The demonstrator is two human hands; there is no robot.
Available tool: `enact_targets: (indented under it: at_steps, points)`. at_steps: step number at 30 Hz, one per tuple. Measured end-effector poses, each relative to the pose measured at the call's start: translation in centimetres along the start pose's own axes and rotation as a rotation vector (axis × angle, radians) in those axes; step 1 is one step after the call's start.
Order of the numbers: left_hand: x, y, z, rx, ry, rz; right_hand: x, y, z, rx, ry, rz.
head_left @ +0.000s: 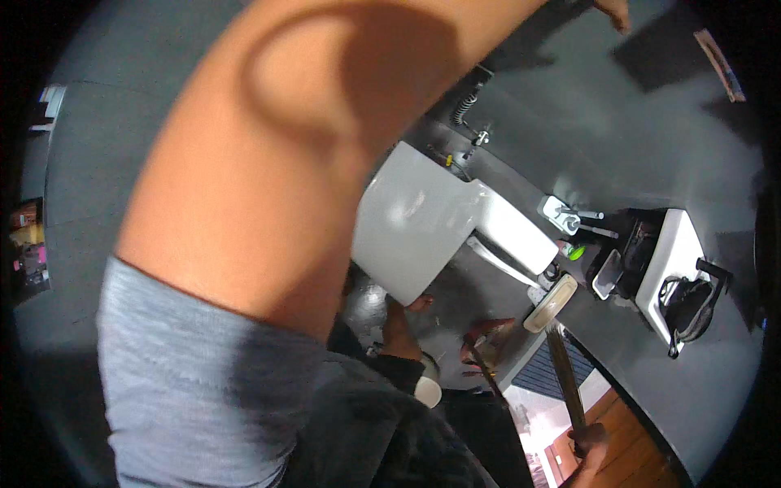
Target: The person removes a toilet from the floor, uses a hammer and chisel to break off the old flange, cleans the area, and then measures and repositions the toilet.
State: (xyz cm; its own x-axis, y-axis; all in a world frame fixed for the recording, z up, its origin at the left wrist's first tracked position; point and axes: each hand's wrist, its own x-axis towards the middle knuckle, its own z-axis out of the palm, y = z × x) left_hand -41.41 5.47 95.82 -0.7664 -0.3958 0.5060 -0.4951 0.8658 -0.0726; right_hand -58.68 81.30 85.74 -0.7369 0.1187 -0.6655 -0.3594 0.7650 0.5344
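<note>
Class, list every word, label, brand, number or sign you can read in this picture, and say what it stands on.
No text can be read.
Small bottle with a bright green part: any label is too small and blurred.
Narrow multicoloured strip on the dark wall: too blurred.
Long brown stick brush in the right hand: no writing can be made out.

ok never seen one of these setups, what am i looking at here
No machine here: these are a person's bare hands, seen by one wide camera on their head, so straight edges bend. The big shape is the left arm, close to the lens; its hand seems to peek in at the top. The right hand grips a bundle of thin sticks, perhaps a broom. Around them are what looks like a white toilet and a cream oval object.
</note>
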Motion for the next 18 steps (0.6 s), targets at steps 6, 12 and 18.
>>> enact_targets:
  at_steps: [6,12,18]
  points:
    - [-24.8,-10.2,-5.5,-0.649,0.203,-0.169,-18.8,-3.1,-3.8,0.218,-0.026,-0.398]
    - [-50.4,-21.1,-19.2,-0.396,-0.017,-0.602,-33.3,-17.1,-2.0,0.529,0.187,-0.652]
    - [-56.7,-27.1,-27.3,0.234,0.16,-0.451,-35.1,-37.6,-1.6,0.637,-0.241,-0.863]
